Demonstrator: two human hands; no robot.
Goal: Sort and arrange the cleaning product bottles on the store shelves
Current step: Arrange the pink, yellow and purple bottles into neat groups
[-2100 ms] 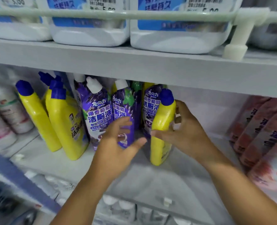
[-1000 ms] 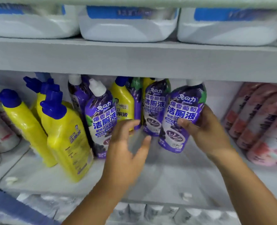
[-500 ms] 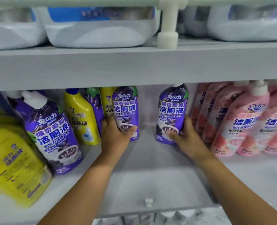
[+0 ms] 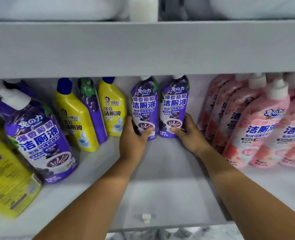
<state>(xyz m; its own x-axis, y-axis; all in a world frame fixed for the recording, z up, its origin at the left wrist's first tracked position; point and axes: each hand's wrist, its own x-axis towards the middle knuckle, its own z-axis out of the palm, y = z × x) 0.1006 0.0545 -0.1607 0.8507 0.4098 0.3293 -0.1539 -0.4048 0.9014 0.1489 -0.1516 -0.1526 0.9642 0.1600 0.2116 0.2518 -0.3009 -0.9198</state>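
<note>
Two purple grape-label bottles stand upright side by side at the back middle of the grey shelf. My left hand grips the lower part of the left purple bottle. My right hand grips the base of the right purple bottle. Both bottles have white caps partly hidden under the shelf above. Left of them stand two yellow bottles with blue caps, with another purple bottle between them.
A large purple bottle and a yellow bottle stand near the front left. Several pink bottles fill the right side. The shelf board above hangs low over the bottle tops. A small white peg sits at the shelf's front edge.
My left hand has slid its purple bottle rightward until it stands next to the one in my right hand. The view has shifted slightly to the left and closer.
</note>
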